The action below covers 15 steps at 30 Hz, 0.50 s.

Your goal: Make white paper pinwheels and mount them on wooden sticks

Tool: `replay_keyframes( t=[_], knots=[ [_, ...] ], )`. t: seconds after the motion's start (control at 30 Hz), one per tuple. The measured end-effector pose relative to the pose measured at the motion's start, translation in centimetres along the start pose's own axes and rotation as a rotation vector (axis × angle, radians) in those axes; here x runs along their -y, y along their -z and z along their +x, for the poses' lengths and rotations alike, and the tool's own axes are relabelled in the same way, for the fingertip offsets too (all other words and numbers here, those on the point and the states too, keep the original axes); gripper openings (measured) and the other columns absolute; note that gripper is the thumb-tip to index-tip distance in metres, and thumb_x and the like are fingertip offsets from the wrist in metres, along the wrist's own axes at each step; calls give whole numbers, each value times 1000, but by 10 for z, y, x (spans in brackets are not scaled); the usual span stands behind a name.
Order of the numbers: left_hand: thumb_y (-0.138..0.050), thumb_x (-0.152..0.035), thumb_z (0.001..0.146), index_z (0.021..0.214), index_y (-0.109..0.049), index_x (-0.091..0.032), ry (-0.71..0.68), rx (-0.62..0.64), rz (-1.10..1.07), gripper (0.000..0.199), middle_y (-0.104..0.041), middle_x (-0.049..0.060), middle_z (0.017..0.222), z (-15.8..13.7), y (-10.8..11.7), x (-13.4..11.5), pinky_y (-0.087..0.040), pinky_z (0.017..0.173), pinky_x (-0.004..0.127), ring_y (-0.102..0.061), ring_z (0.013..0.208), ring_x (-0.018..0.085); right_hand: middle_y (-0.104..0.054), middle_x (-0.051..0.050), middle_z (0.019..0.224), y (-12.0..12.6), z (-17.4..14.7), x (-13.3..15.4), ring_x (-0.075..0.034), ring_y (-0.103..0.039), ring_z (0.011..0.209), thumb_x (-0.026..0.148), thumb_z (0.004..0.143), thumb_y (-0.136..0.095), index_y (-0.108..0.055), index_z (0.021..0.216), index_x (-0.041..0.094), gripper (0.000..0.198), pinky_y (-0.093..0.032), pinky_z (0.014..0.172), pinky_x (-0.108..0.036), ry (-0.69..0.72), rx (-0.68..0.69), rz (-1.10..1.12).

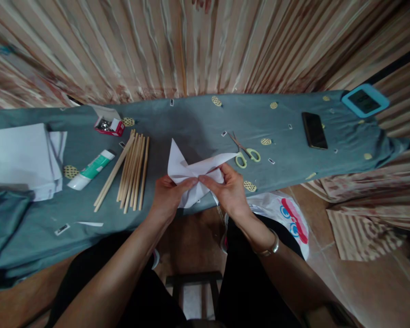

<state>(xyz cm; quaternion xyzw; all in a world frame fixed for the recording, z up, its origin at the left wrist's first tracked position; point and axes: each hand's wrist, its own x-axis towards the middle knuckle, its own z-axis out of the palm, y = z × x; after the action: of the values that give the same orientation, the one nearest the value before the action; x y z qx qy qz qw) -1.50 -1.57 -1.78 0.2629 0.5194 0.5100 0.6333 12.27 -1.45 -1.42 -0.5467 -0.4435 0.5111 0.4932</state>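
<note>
Bare forearms (pixel 123 262), the right one ringed by a silver-coloured bracelet (pixel 275 246), reach over black-trousered legs (pixel 253 282) toward a white paper folded into pointed, pinwheel-like blades (pixel 191 172). The left hand (pixel 168 193) and right hand (pixel 231 187) grip the paper from either side, thumbs pressed at its middle, other fingers partly hidden. It is held at the near edge of a blue-green, pineapple-printed cloth (pixel 191 123); beyond it, smooth fabric stretches to the far edge and a pleated tan curtain (pixel 212 54). Just right of the paper lie scissors with pale-green loop handles (pixel 241 159), blades slightly parted; farther right, a flat black phone (pixel 314 130) and a blue-framed display (pixel 365 100). Left of the paper are slender round wooden sticks (pixel 133 173); farther left, a green-and-white tube (pixel 92 169) and flat stacked white sheets (pixel 17 157).
</note>
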Motion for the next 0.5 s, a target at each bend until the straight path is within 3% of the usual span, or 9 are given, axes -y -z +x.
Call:
replay_keyframes(
  t=[0.4,0.5],
  knots=[
    [-88,-24,46,71,-74,-15,-17,-91,-39,30,-75,3,72,6,2,-10,-52,66,28,-66,63,16,-75,-1,89,-6,3,8,-18,-70,78,37,71,-76,-65,97,23,32,-58,73,-32,37,49,50],
    [-86,-22,47,70,-73,-17,-66,-146,-51,27,-75,2,74,9,6,-24,-54,69,28,-68,70,18,-76,-2,88,7,14,13,-19,-71,84,43,76,-73,-66,101,24,32,-57,82,-36,101,-49,58]
  ],
)
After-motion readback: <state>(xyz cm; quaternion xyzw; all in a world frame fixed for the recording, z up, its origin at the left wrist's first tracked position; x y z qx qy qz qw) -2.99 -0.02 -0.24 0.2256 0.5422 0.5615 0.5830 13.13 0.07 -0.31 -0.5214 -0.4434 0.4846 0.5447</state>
